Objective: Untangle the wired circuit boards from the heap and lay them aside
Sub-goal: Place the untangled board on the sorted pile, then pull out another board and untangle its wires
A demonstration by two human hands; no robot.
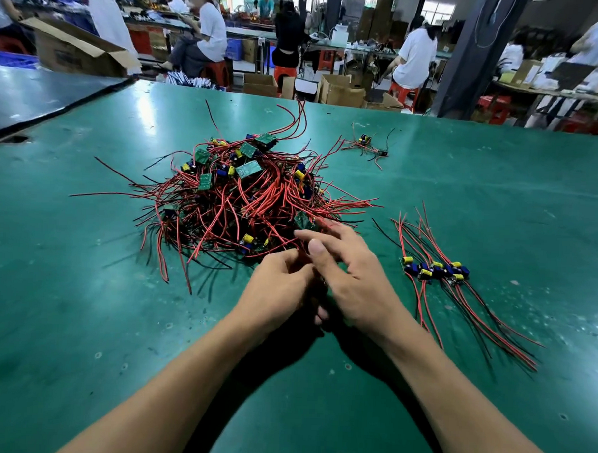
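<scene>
- Both hands are at the near edge of the heap [244, 196], a red-and-black tangle in the middle of the green surface [82, 285].
- The right hand [353, 276] is spread wide, its fingers [307, 234] apart and fairly straight, reaching over the heap's near-right corner and gripping nothing I can see.
- Just beyond those fingertips, touching or nearly so, lies a green board [304, 221]. It's up and slightly left of the right hand, so that hand is nearer.
- The board's wires run away to the left and deeper into the tangle, so my call is that it wants drawing out towards the right.
- The left hand [276, 288] is tucked against the right, fingers curled under at the heap's rim. Whether they pinch a wire I cannot tell.
- The row [434, 270] of freed boards lies well to the right, leads trailing towards the camera.
- One stray board [364, 140] sits far back.
- No brand, label or writing is readable, even on the boxes [341, 89] behind.
</scene>
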